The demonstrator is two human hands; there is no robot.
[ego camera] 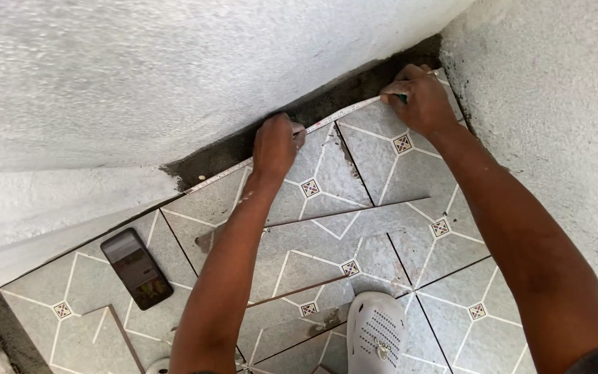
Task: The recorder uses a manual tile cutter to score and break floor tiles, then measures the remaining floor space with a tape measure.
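A white tape measure [340,116] is stretched along the foot of the wall, over the far edge of the grey patterned floor tiles [375,166]. My left hand [276,144] pinches the tape near its middle, knuckles toward me. In the corner, my right hand [418,97] presses the tape's end down. A dark strip of bare mortar [327,97] runs between the tiles and the wall. Loose cut tile pieces [327,232] lie on the laid tiles between my forearms.
A black smartphone [136,267] lies screen up on the tiles at the left. A white perforated clog [376,332] is at the bottom centre. Rough white plastered walls [140,76] close the space at the back and at the right [555,104].
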